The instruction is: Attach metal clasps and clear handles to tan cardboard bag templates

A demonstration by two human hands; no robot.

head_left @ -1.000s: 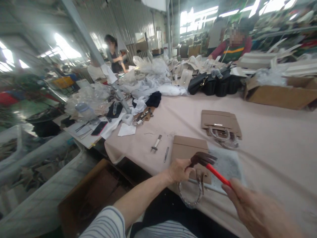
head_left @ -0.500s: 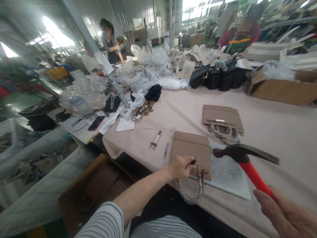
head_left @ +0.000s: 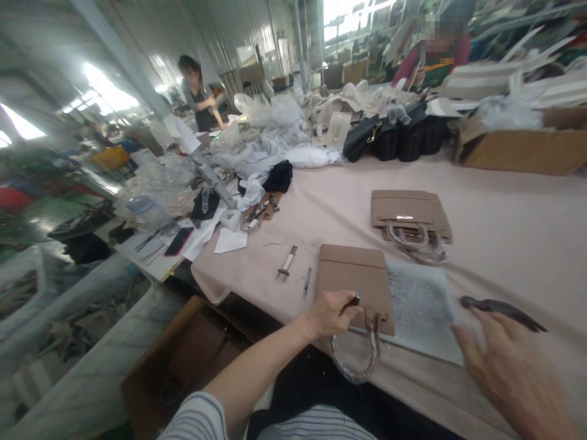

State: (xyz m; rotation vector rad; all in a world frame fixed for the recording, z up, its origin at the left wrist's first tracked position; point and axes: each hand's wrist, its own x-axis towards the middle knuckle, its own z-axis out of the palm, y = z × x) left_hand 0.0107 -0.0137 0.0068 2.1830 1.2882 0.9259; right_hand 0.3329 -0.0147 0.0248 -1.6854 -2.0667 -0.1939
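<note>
A taupe handbag (head_left: 351, 266) lies flat at the table's near edge, partly on a grey slab (head_left: 424, 311). Its wrapped handle (head_left: 353, 366) hangs toward me. My left hand (head_left: 332, 313) is closed over the bag's lower part around a short metal rod, of which just the end (head_left: 357, 299) shows. On the table to the right rests a hammer (head_left: 502, 307), its dark claw head visible. My right hand (head_left: 509, 360) is over it, thumb and fingers apart; the red handle is hidden behind the hand.
A caliper-like tool (head_left: 287, 264) and a thin metal punch (head_left: 307, 283) lie left of the bag. Another taupe handbag (head_left: 408, 214) lies beyond. Black bags (head_left: 403, 137), plastic wrapping and a cardboard box (head_left: 518, 143) line the back. A phone (head_left: 178, 241) lies left. Two people work farther off.
The hammer has gone from raised in my right hand down to the table at the right, and that hand's fingers have spread. My left hand stays on the rod over the bag.
</note>
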